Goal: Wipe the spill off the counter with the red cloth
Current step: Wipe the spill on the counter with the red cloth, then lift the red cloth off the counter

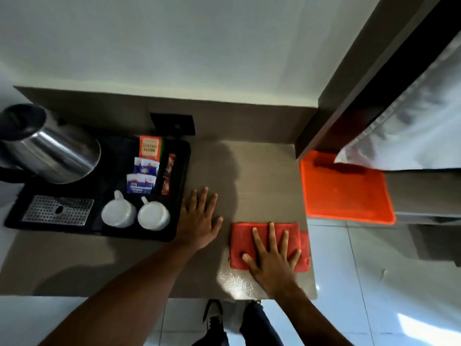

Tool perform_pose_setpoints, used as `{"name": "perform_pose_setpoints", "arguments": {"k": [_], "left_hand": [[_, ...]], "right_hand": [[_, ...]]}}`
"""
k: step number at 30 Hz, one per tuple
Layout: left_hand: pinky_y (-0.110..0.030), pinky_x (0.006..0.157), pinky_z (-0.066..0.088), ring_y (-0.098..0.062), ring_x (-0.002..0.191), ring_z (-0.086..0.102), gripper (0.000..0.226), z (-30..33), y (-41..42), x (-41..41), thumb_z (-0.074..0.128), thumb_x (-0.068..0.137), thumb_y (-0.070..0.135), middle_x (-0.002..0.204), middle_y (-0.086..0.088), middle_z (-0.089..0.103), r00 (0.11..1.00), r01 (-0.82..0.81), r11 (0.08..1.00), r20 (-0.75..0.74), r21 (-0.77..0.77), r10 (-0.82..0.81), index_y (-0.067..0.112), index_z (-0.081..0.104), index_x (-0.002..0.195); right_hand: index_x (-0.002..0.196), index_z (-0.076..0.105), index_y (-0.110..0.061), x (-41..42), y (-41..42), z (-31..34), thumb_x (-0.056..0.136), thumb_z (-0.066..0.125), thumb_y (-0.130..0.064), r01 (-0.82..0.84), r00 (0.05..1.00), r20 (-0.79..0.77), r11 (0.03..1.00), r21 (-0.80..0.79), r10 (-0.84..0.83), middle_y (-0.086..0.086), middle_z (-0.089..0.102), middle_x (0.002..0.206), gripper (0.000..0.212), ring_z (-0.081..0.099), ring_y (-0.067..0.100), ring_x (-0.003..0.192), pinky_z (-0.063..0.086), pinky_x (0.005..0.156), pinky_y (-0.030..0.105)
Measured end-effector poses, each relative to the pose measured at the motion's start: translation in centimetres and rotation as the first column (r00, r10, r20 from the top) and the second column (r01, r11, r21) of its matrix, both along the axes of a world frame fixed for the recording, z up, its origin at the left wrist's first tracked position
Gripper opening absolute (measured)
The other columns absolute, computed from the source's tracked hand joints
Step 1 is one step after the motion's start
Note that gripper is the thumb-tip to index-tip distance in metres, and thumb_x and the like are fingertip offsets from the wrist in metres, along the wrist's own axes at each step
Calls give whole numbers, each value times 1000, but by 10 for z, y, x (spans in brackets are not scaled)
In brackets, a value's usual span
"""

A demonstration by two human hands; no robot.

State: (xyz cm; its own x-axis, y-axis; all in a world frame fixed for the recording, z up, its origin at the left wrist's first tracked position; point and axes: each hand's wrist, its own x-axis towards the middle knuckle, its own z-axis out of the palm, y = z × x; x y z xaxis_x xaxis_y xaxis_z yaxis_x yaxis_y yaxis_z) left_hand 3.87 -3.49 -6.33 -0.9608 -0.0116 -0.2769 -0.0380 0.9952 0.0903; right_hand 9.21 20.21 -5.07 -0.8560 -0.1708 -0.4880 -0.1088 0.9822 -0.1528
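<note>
A folded red cloth [240, 242] lies flat on the brown counter [264, 176] near its front right corner. My right hand [273, 258] presses flat on the cloth with fingers spread. Just in front of the cloth, at the counter's front edge, a white grainy spill [234, 283] shows, partly under my right wrist. My left hand [199, 218] rests palm down on the bare counter, fingers spread, holding nothing, beside the black tray's right edge.
A black tray [180, 221] on the left carries a steel kettle [57, 153], two white cups [136, 216], a metal drip grid [58, 210] and sachets [149, 168]. An orange mat [346, 193] lies on the floor to the right. My shoes [213, 318] stand below the counter edge.
</note>
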Motion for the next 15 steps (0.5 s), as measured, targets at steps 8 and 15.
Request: {"name": "perform_pose_setpoints", "arguments": {"k": [8,15], "left_hand": [[-59,122,20,-36,158,8,72,76,26,-48,37,96,57,173,-8,9,995,-53,998,-76,46,57,24,28,160],[-63,119,22,-36,157,14,73,167,51,-115,44,96,58,171,-11,17,947,-17,998,-319,52,33,20,35,157]], "right_hand": [[101,81,-40,-5,23,33,33,91,-59,-234,972,52,969,83,230,-4,78,117,72,76,33,100,63,62,53],[121,61,-29,-85,52,51,97,51,-39,123,981,-85,893,-434,-177,4,77,107,28,72,27,98,51,75,32]]}}
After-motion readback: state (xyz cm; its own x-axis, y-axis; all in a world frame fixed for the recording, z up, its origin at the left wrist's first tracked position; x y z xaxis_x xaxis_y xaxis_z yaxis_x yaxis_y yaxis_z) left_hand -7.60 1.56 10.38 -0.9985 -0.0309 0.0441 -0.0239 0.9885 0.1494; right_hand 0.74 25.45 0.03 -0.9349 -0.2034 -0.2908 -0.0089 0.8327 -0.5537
